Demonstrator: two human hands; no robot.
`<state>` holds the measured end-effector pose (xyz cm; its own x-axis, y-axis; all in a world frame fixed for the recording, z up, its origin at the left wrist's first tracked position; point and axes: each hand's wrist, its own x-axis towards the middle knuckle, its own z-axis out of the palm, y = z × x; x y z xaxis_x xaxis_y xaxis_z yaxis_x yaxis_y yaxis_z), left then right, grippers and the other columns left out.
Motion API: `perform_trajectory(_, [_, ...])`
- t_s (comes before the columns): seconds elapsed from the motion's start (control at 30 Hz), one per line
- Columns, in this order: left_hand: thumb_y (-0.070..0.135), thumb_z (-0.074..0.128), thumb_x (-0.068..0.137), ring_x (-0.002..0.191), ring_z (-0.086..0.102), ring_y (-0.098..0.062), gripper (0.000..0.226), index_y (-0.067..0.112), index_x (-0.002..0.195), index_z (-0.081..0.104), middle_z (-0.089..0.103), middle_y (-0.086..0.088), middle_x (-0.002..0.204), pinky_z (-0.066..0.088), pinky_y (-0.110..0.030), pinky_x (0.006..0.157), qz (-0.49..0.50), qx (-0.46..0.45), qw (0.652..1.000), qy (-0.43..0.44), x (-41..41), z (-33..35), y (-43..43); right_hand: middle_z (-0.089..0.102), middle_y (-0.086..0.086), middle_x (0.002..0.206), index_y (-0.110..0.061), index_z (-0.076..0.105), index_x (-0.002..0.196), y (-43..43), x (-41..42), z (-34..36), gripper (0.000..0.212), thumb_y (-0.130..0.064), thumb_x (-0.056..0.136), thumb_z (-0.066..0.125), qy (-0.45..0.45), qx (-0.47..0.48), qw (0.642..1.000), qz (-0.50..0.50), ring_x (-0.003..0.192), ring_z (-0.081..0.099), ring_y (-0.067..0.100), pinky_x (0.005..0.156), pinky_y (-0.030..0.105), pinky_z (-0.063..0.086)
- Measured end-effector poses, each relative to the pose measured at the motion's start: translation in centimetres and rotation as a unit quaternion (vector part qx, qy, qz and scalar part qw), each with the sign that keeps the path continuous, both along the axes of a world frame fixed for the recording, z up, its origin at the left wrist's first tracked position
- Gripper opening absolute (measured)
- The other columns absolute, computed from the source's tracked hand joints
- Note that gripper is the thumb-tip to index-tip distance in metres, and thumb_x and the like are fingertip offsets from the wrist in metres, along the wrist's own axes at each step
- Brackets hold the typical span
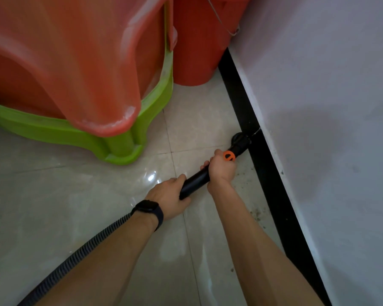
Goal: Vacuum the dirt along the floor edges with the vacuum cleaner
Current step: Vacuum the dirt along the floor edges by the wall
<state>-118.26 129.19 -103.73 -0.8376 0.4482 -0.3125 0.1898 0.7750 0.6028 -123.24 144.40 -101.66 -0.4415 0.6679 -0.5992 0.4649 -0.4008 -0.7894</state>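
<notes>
A black vacuum tube (196, 181) runs diagonally up to a round brush nozzle (241, 141) with an orange collar (229, 156), which presses against the black skirting (259, 168) at the floor edge. My right hand (221, 168) grips the tube just behind the collar. My left hand (168, 197), with a black watch on the wrist, holds the tube's lower end. A ribbed black hose (80, 257) trails back under my left forearm. Dark specks of dirt (255, 214) lie on the tiles beside the skirting, nearer to me than the nozzle.
Stacked plastic stools, orange (75, 62) over green (53, 129), stand at the upper left. An orange bucket (199, 40) sits in the corner by the white wall (329, 107). Glossy pale tiles (53, 206) cover the floor.
</notes>
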Motion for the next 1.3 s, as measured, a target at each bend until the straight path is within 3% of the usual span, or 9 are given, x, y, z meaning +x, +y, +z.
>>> perform_trajectory(0.1, [0.037, 0.064, 0.082, 0.066, 0.055, -0.012, 0.023, 0.031, 0.092, 0.044, 0.056, 0.008, 0.078, 0.041, -0.026, 0.054, 0.054, 0.040, 0.997, -0.041, -1.4, -0.2, 0.3, 0.062, -0.004, 0.051, -0.007, 0.056, 0.109, -0.1, -1.7, 0.2, 0.020, -0.023, 0.099, 0.062, 0.006, 0.016, 0.999, 0.042, 0.045, 0.065, 0.012, 0.056, 0.034, 0.060])
perform_trajectory(0.23, [0.034, 0.066, 0.076, 0.064, 0.057, -0.010, 0.022, 0.035, 0.080, 0.045, 0.060, 0.007, 0.074, 0.036, -0.023, 0.049, 0.104, 0.070, 0.988, -0.085, -2.9, -0.1, 0.6, 0.064, -0.007, 0.045, -0.008, 0.045, 0.120, 0.0, -3.5, 0.6, 0.034, -0.028, 0.098, 0.060, -0.018, 0.038, 0.993, 0.113, 0.070, 0.074, 0.022, 0.081, 0.048, 0.064])
perform_trajectory(0.33, [0.033, 0.067, 0.074, 0.063, 0.057, -0.009, 0.022, 0.035, 0.078, 0.045, 0.060, 0.007, 0.073, 0.035, -0.023, 0.048, 0.094, 0.064, 0.989, -0.098, -2.6, 0.0, 1.0, 0.066, -0.002, 0.055, -0.006, 0.042, 0.122, 0.3, -3.3, 0.6, 0.035, -0.026, 0.099, 0.057, -0.037, 0.054, 0.992, 0.109, 0.079, 0.075, 0.027, 0.085, 0.052, 0.063])
perform_trajectory(0.5, [0.033, 0.066, 0.075, 0.063, 0.055, -0.008, 0.024, 0.035, 0.077, 0.042, 0.058, 0.008, 0.072, 0.032, -0.023, 0.048, 0.056, 0.039, 0.994, -0.086, -1.4, 0.2, 0.8, 0.071, 0.008, 0.073, -0.004, 0.046, 0.127, 0.0, -1.1, 0.7, 0.036, -0.028, 0.100, 0.055, -0.053, 0.047, 0.995, 0.070, 0.071, 0.074, 0.025, 0.079, 0.045, 0.065])
perform_trajectory(0.67, [0.032, 0.066, 0.077, 0.067, 0.058, -0.011, 0.023, 0.035, 0.081, 0.044, 0.058, 0.009, 0.074, 0.038, -0.025, 0.052, 0.026, 0.029, 0.995, -0.088, -0.4, 0.6, 0.0, 0.069, 0.007, 0.070, -0.007, 0.043, 0.126, -0.7, 0.9, 1.3, 0.035, -0.026, 0.100, 0.055, -0.058, 0.044, 0.997, 0.035, 0.076, 0.075, 0.030, 0.082, 0.050, 0.063])
perform_trajectory(0.8, [0.029, 0.064, 0.080, 0.067, 0.057, -0.013, 0.021, 0.035, 0.084, 0.045, 0.056, 0.009, 0.073, 0.043, -0.025, 0.055, 0.003, 0.006, 0.997, -0.071, 0.1, 0.7, -0.3, 0.070, 0.005, 0.066, -0.006, 0.053, 0.126, -0.9, 2.1, 1.1, 0.035, -0.025, 0.097, 0.058, -0.054, 0.023, 0.998, 0.020, 0.060, 0.071, 0.021, 0.070, 0.042, 0.064])
perform_trajectory(0.9, [0.033, 0.063, 0.081, 0.069, 0.057, -0.015, 0.022, 0.034, 0.090, 0.044, 0.056, 0.008, 0.078, 0.049, -0.029, 0.060, -0.016, -0.016, 0.999, -0.050, 0.4, 1.2, -0.3, 0.064, 0.006, 0.069, 0.000, 0.058, 0.123, -0.4, 2.5, 1.1, 0.032, -0.014, 0.095, 0.064, -0.010, -0.028, 1.000, -0.002, 0.045, 0.063, 0.015, 0.054, 0.032, 0.056])
perform_trajectory(1.13, [0.037, 0.062, 0.081, 0.076, 0.058, -0.022, 0.028, 0.030, 0.099, 0.042, 0.058, 0.003, 0.089, 0.047, -0.030, 0.060, 0.010, -0.046, 0.999, -0.015, 1.6, 2.9, -2.3, 0.053, 0.006, 0.069, -0.009, 0.054, 0.097, -2.1, 2.5, 2.2, 0.009, -0.006, 0.095, 0.062, 0.050, -0.102, 0.992, 0.046, 0.044, 0.056, 0.014, 0.051, 0.031, 0.055])
perform_trajectory(1.3, [0.039, 0.057, 0.087, 0.096, 0.060, -0.026, 0.052, 0.031, 0.132, 0.033, 0.056, 0.001, 0.118, 0.040, -0.032, 0.064, -0.031, -0.121, 0.989, 0.081, 3.6, 3.5, -9.5, 0.052, 0.005, 0.063, -0.008, 0.052, 0.099, -8.6, 3.6, 1.7, 0.009, -0.006, 0.094, 0.059, 0.058, -0.142, 0.987, 0.038, 0.041, 0.055, 0.017, 0.049, 0.032, 0.053])
